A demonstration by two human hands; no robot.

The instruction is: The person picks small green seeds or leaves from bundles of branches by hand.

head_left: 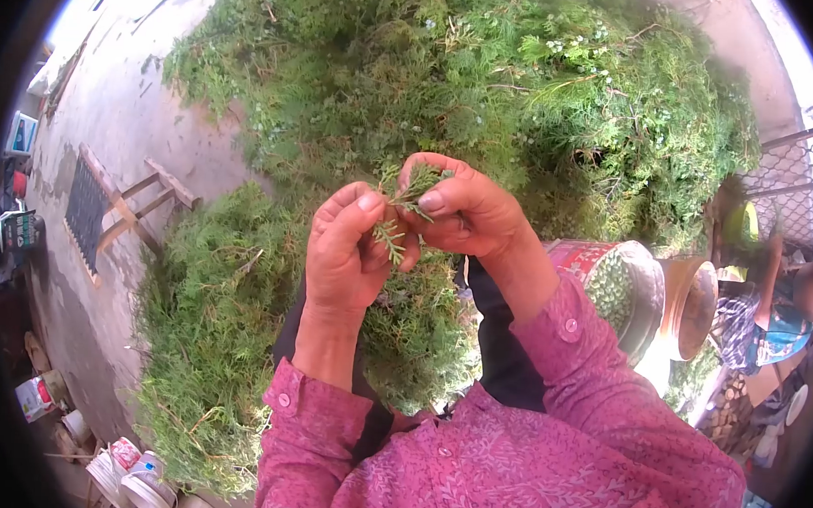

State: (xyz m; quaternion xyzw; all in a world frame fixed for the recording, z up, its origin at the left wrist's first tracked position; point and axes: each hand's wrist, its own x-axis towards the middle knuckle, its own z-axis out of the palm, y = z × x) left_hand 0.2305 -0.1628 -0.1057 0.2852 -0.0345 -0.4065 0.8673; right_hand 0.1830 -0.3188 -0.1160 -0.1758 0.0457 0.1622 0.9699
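Observation:
A small green conifer sprig point(419, 183) is pinched between my two hands, in front of my chest. My left hand point(345, 242) grips its lower side with thumb and fingers, and a leafy tip point(388, 238) hangs out below. The fingers of my right hand point(471, 207) close on the upper side of the sprig. Both hands nearly touch each other. Behind and around them lies a big heap of cut conifer branches point(388, 78), some bearing small pale berries. What sits inside the curled fingers is partly hidden.
Right of my right arm stands a red-and-white bucket point(639, 294) holding green berries point(610, 288), beside a tan bucket point(698, 306). A wooden stool point(119, 207) lies on the concrete at left. Another person point(780, 315) sits at far right. White buckets point(137, 479) stand lower left.

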